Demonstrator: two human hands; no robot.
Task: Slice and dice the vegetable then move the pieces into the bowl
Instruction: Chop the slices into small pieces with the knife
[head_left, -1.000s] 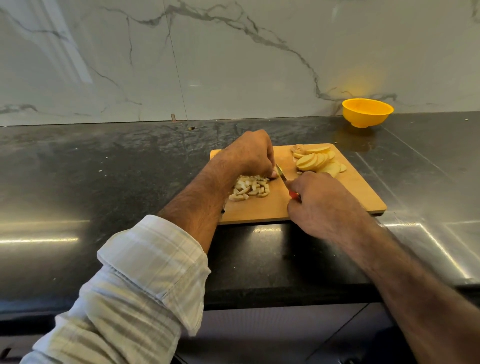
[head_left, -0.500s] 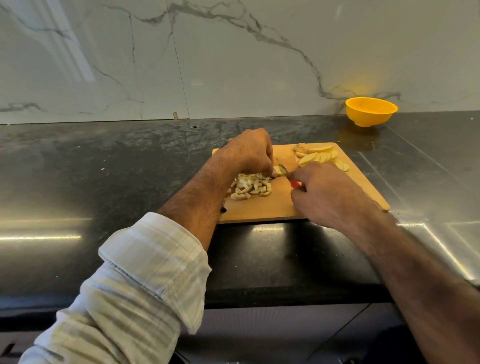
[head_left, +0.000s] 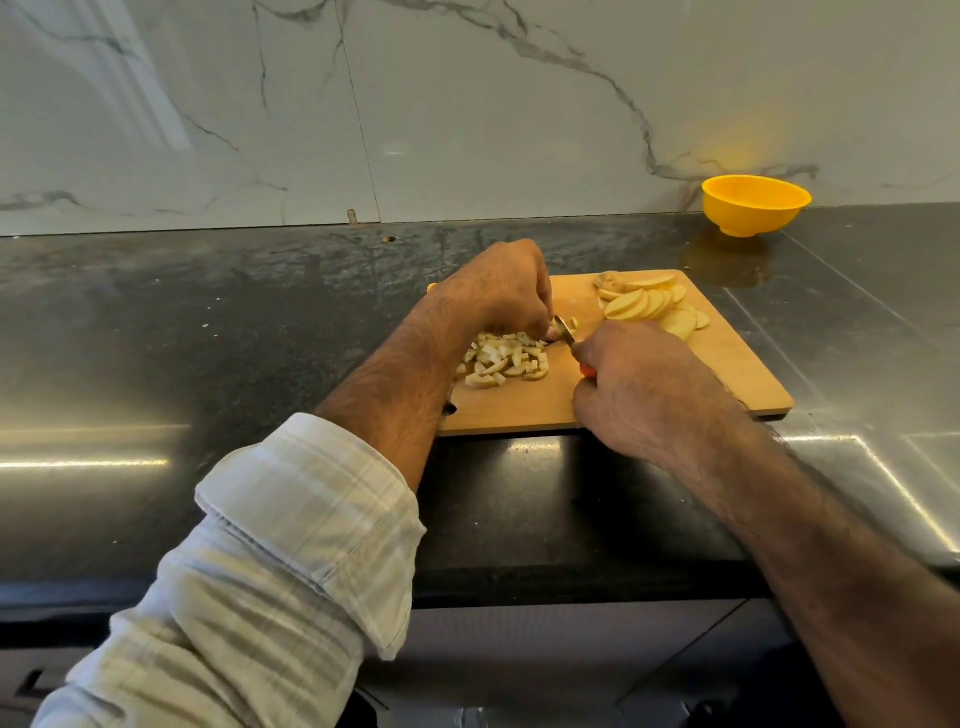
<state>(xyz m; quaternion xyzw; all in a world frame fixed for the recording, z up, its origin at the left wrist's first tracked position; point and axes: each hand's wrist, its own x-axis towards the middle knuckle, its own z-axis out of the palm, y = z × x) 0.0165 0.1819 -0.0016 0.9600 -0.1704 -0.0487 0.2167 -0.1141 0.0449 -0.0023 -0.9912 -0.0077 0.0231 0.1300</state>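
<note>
Right hand (head_left: 644, 389) grips knife (head_left: 565, 331); left hand (head_left: 501, 291) curls over a slice just left of the blade, pinch hidden. Dice (head_left: 506, 358) beneath left hand, slices (head_left: 652, 306) beyond right, bowl (head_left: 753, 205) farther. Keep fingertips tucked; cuts short and even.

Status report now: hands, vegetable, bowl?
Right hand grips knife; left hand pins a piece. Diced pile and slices on board. Bowl far right, nothing visible inside.

A rectangular wooden cutting board (head_left: 649, 384) lies mid-frame on the dark stone worktop (head_left: 208, 338); diced pale vegetable pieces (head_left: 506, 360) at its left, round slices (head_left: 652, 306) upper right; a round yellow plastic bowl (head_left: 754, 204) beyond, upper right.
</note>
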